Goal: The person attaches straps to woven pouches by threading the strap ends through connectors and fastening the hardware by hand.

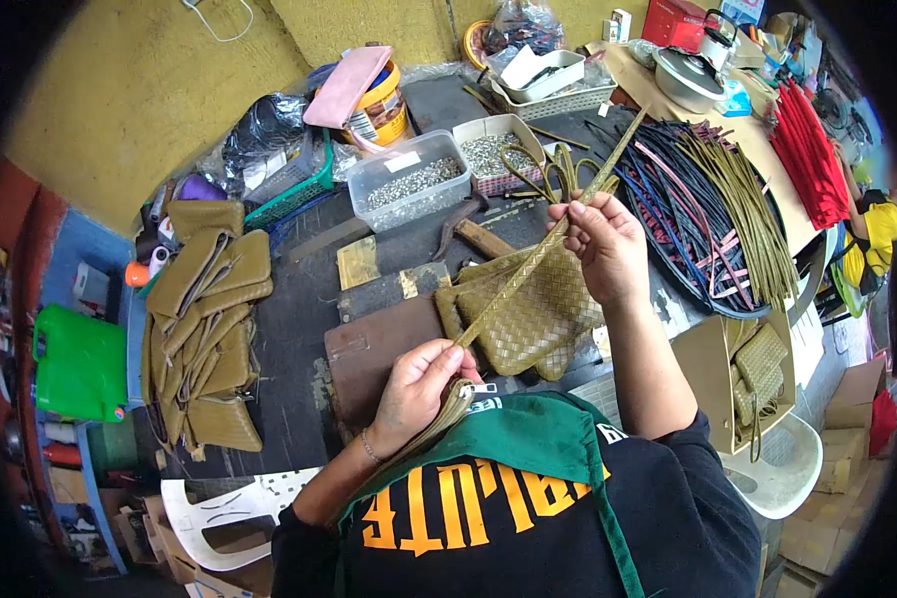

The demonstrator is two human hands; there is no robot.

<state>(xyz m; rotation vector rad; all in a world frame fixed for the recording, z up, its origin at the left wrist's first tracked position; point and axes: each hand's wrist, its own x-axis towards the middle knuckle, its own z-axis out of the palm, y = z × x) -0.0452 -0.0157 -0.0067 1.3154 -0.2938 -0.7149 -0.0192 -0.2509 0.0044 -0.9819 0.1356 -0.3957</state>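
Observation:
A long olive-gold strap (pixel 513 289) runs at a slant between my two hands and on past the right one. My left hand (pixel 416 391), at the lower end, pinches it between thumb and fingers. Further up, my right hand (pixel 604 239) is closed on the same strap, with loops of thin olive cord (pixel 562 171) beside the fingers. Under the strap lie olive woven pouches (pixel 533 324), overlapping a brown flat board (pixel 374 354). A silver zipper pull (pixel 484 389) shows by my left wrist, at the edge of the green apron (pixel 498 439).
Left, olive pouches (pixel 209 329) lie heaped. Behind stand a clear tub (pixel 409 194) and a basket (pixel 500 179), both holding small metal pieces. A hammer (pixel 480 237) lies nearer. Right are a round tray (pixel 683 284) of straps and a box (pixel 708 384) with woven pouches.

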